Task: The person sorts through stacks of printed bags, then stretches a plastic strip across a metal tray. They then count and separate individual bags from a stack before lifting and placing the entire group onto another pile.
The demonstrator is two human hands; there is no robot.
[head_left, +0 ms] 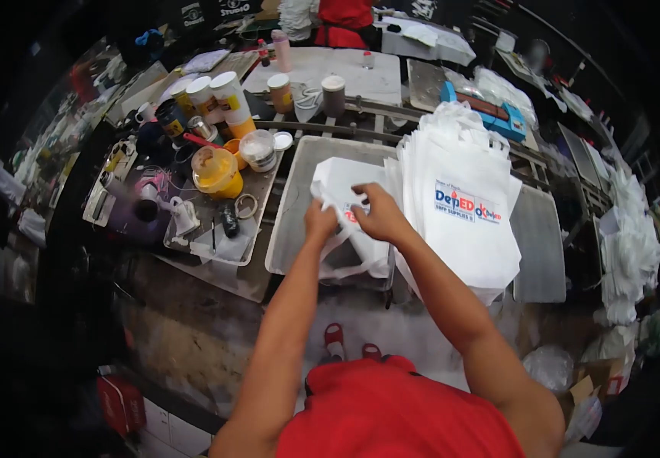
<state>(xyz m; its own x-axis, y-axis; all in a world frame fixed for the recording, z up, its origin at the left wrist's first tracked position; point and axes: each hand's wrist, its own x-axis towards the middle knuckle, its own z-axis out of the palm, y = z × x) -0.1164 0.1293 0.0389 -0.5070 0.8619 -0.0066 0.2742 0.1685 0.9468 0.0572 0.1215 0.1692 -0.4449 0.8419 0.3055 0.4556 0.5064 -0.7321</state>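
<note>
A white bag [366, 248] with a partly covered print lies on a grey tray [288, 217] in front of me. My left hand [321, 221] has its fingers closed on the bag's left edge. Over the bag's print, my right hand [381, 215] has its thumb and fingers apart. White straps hang toward the tray's near edge. Just right of the tray, a tall stack of white bags [460, 252] shows a blue and red print on its top bag, handles pointing away from me.
At the left, a tray [250, 248] holds a yellow tub [218, 174], jars and a tape roll [246, 206]. A blue device [503, 120] stands at the back right. Across the tables is another person in red [344, 19]. A grey board [540, 252] lies right of the stack.
</note>
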